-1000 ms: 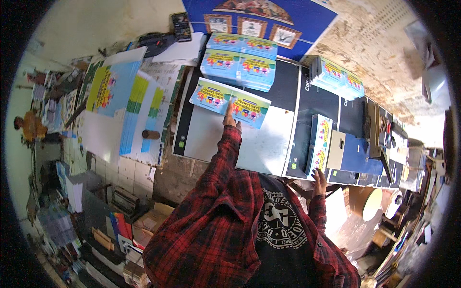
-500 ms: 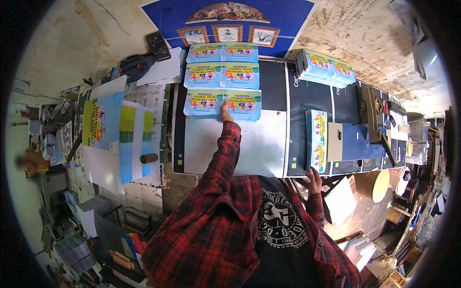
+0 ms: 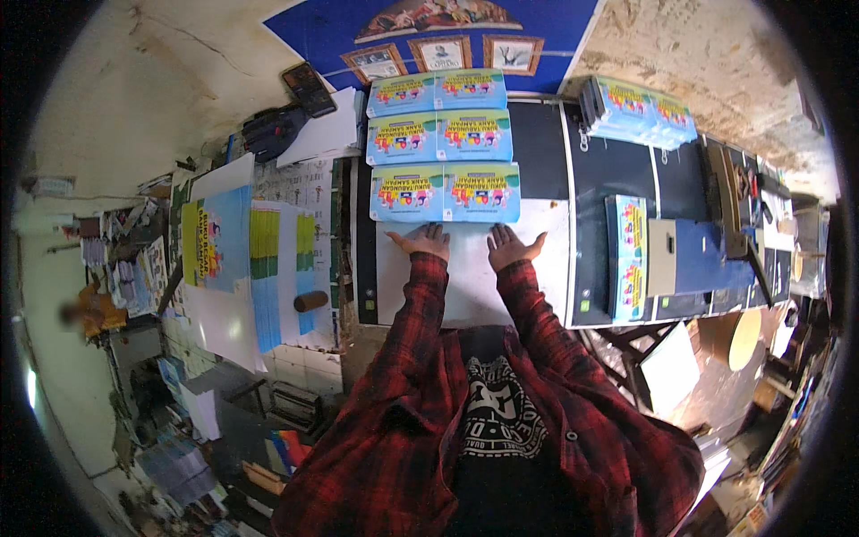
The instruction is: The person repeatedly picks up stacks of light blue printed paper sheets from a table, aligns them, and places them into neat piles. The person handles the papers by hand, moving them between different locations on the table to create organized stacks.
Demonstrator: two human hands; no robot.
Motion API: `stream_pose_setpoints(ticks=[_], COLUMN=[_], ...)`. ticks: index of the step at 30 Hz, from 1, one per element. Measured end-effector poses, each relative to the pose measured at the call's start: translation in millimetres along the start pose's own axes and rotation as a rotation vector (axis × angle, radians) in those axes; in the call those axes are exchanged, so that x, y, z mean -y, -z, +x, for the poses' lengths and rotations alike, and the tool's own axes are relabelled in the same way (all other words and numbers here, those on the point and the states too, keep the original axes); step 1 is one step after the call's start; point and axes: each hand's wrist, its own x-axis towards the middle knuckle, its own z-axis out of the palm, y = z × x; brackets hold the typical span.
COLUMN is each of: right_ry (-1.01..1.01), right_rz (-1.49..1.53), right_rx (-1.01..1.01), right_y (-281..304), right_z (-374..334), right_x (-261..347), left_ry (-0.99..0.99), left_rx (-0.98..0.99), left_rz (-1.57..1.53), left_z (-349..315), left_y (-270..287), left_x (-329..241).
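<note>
Both my hands are at the near side of the closest row of blue booklet stacks (image 3: 446, 192), palms facing up. My left hand (image 3: 422, 242) has its fingers stretched forward at the row's near edge, below the left stack, with the thumb out to the left. My right hand (image 3: 514, 248) mirrors it below the right stack, thumb spread to the right. Neither hand holds anything; whether the fingertips touch the booklets I cannot tell. Behind lie a middle row of booklets (image 3: 438, 137) and a far row (image 3: 437, 91), each of two side-by-side stacks with colourful covers.
A narrow strip of booklets (image 3: 630, 259) lies right, beside a blue-and-beige board (image 3: 698, 258). More stacked booklets (image 3: 637, 112) stand at the back right. To the left are large printed sheets (image 3: 219, 237), a brown cylinder (image 3: 310, 301) and a dark phone-like device (image 3: 308, 88).
My left hand has come off the closest booklets to their near edge. My right hand has moved left from the booklet strip to the same edge. The view has shifted slightly.
</note>
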Motion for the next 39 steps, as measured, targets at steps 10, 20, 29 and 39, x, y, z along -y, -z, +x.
stream_pose_setpoints(ticks=[10, 20, 29, 39], right_ry=[0.082, 0.117, 0.035, 0.044], right_rz=[0.090, 0.134, -0.714, -0.826], right_rx=[-0.192, -0.199, 0.036, 0.118], right_y=[-56, -92, 0, -67], right_z=[2, 26, 51, 66], right_x=[-8, -4, 80, 56], left_ry=[-0.003, -0.034, -0.514, 0.155], left_rx=[-0.127, 0.285, -0.130, 0.405], left_rz=[-0.129, -0.316, 0.553, 0.666], left_z=[0, 13, 83, 75], left_y=[-45, -79, 33, -24], left_x=[2, -12, -131, -151])
